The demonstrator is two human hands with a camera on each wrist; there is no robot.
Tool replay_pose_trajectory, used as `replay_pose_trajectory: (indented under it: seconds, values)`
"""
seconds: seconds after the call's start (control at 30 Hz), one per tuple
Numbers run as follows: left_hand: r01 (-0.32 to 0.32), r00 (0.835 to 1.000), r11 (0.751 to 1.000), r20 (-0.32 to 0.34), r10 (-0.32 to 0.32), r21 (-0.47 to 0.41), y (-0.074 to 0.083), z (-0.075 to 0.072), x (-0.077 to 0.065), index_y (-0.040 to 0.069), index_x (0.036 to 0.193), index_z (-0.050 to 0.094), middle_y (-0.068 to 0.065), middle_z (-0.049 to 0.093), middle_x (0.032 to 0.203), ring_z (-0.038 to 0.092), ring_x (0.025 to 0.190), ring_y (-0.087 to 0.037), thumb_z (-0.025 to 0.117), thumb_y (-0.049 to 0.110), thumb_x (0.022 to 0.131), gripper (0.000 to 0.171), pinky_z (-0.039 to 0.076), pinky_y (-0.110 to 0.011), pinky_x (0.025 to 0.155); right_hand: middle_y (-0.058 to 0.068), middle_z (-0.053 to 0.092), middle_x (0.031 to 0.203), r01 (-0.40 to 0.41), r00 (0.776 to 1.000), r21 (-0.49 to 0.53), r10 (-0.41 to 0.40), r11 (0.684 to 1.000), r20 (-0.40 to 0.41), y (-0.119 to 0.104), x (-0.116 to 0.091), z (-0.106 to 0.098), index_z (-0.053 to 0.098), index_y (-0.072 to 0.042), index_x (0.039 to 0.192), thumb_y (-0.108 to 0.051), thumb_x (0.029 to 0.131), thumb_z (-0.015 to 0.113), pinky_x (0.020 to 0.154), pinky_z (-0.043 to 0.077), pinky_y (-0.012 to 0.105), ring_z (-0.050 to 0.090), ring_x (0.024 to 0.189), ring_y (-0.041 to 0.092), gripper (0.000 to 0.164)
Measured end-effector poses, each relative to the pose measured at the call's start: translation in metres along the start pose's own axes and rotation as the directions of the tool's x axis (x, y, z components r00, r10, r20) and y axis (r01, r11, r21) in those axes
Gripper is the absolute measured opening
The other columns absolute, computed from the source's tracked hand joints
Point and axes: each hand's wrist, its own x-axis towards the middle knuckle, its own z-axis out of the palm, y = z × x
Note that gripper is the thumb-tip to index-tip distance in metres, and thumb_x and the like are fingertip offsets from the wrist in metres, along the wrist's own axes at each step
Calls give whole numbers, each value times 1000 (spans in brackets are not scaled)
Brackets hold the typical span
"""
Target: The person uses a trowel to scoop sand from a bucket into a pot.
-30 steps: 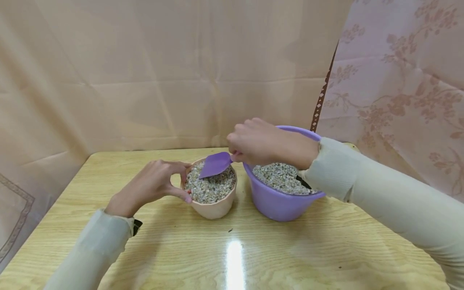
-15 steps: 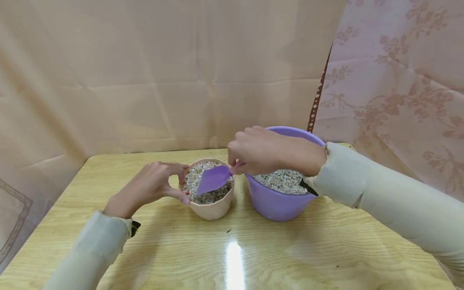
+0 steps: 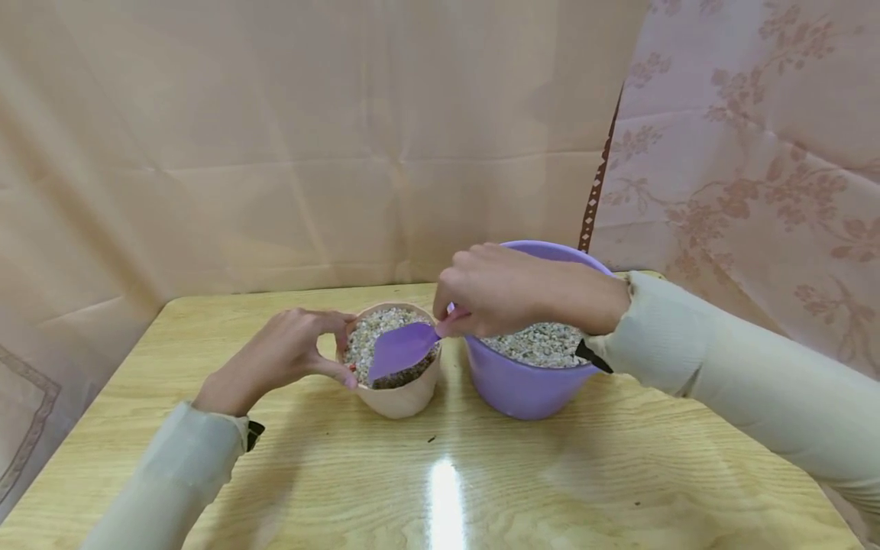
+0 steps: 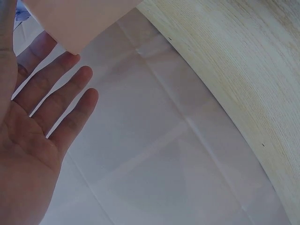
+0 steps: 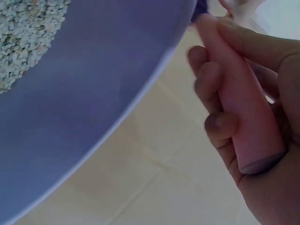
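Observation:
In the head view, a peach flowerpot [image 3: 399, 402] stands on the table, filled with pale gravel [image 3: 374, 328]. My left hand [image 3: 292, 347] holds its left side, thumb at the near rim and index finger farther back. The left wrist view shows the other fingers of the left hand [image 4: 51, 98] spread out below the pot's wall [image 4: 89, 21]. My right hand [image 3: 491, 290] grips a small trowel by its pink handle [image 5: 246, 105]. The trowel's purple blade [image 3: 402, 350] lies tilted over the gravel, overlapping a darker patch [image 3: 406, 374] by the near rim.
To the right of the pot stands a purple basin [image 3: 525, 389] holding more pale gravel [image 3: 539, 345]; my right forearm passes over it. The wooden table [image 3: 330, 473] ends at a beige cloth [image 3: 289, 191] behind. A small dark speck [image 3: 431, 438] lies in front of the pot.
The trowel blade has moved toward me across the gravel, to the pot's near side, with my right hand lowering slightly. My left hand keeps its hold on the pot.

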Motion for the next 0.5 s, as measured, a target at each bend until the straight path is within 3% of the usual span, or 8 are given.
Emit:
replay_pose_trajectory:
  seconds: [0.13,0.2,0.33,0.5]
  values:
    - [8,1000,1000,-7,-8,-1,-1,2,-2,26,73,60,-8,69,124,18,51,2,82,57,61,39,28,-24,51,-15,55,60,2,996,46,3,999,-87,4,-9,-6,78,-20,86,-27,93,72,51,38,27,44,52,2,11]
    - [10,1000,1000,-7,-10,1,-1,2,-2,27,73,60,-8,69,125,21,49,2,82,57,61,39,28,-24,51,-14,62,64,28,988,84,-15,996,-156,10,-16,-8,79,-17,90,-24,92,73,49,39,25,46,51,0,9]
    - [7,1000,1000,-5,-7,-3,-1,2,-2,27,74,61,-7,68,125,21,48,2,81,58,62,39,27,-24,50,-11,74,81,56,954,102,-23,993,-298,26,-34,-9,80,-16,98,-20,89,77,50,44,24,54,54,-2,10]
    - [5,1000,1000,-7,-5,-7,-2,3,0,26,73,61,-8,69,124,18,51,1,81,59,61,40,27,-23,50,-14,72,74,64,916,66,-33,996,-401,46,-59,-9,80,-16,92,-17,85,81,49,43,22,53,53,-3,7]
